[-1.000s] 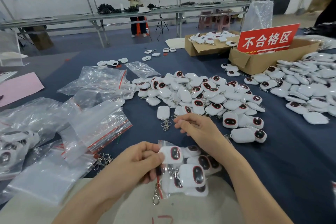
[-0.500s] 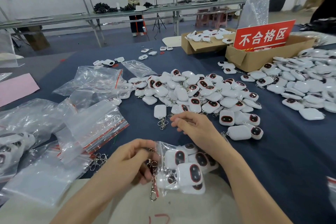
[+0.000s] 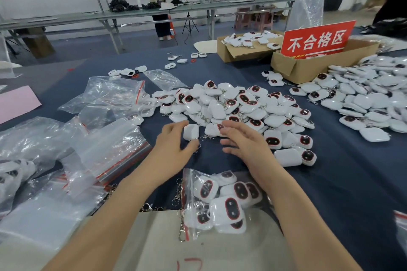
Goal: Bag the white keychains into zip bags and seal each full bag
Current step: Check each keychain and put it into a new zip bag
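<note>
Nearest, a part-filled bag (image 3: 220, 202) of white keychains lies on the blue surface (image 3: 330, 182) between the forearms, with rings and a clasp poking past its red-striped left edge. Just beyond, the left hand (image 3: 171, 149) pinches one loose keychain (image 3: 191, 131) between thumb and fingers. The right hand (image 3: 246, 143) is spread, fingers straight and holding nothing, with its fingertips at the near edge of the pile (image 3: 237, 105). Empty bags (image 3: 105, 149) lie to the left. Farther right, a second heap (image 3: 370, 99) lies beside a box (image 3: 308, 68) carrying a red sign (image 3: 317, 39).
</note>
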